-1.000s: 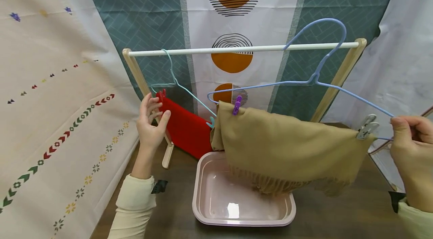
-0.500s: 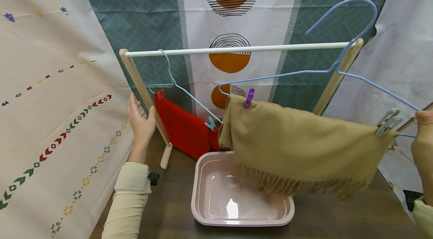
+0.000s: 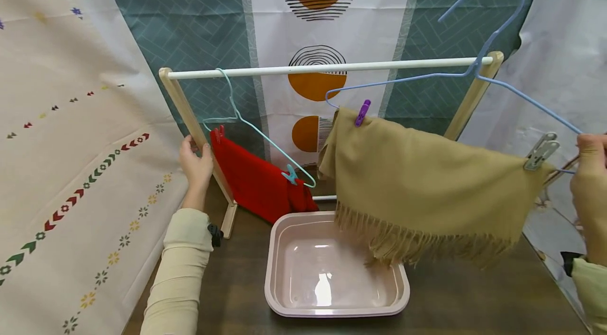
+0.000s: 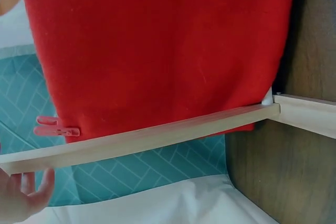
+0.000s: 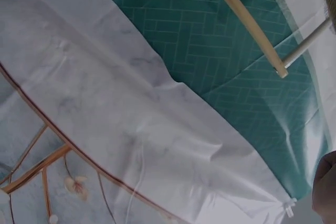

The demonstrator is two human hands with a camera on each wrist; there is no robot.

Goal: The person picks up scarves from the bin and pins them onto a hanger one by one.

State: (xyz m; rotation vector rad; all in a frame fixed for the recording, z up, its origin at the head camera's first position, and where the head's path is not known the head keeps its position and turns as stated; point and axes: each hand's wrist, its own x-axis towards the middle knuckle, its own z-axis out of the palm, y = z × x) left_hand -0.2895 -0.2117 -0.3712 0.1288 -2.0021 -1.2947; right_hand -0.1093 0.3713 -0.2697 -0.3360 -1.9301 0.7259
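A tan fringed scarf (image 3: 427, 182) hangs folded over a blue hanger (image 3: 441, 75), fixed by a purple clothespin (image 3: 362, 112) and a grey clothespin (image 3: 541, 151). My right hand (image 3: 590, 182) grips the hanger's right end, with its hook above the rack's white bar (image 3: 284, 70). My left hand (image 3: 196, 169) is at the left wooden post (image 3: 182, 106) of the clothes rack, its fingers partly hidden behind the post. In the left wrist view that hand (image 4: 26, 195) meets the post (image 4: 157, 132). Only the edge of my right hand (image 5: 324, 187) shows in the right wrist view.
A red cloth (image 3: 256, 179) hangs from a mint hanger (image 3: 258, 132) on the bar, with a red clothespin (image 3: 219, 135) and a teal clothespin (image 3: 290, 175). Below stands a pink basin (image 3: 303, 261) on the dark wooden table (image 3: 455, 298). Patterned curtains (image 3: 57, 129) surround the rack.
My right hand has moved right, then up, raising the scarf and hanger; the hook has left the bar's level. My left hand has moved from beside the red cloth to the rack's left post.
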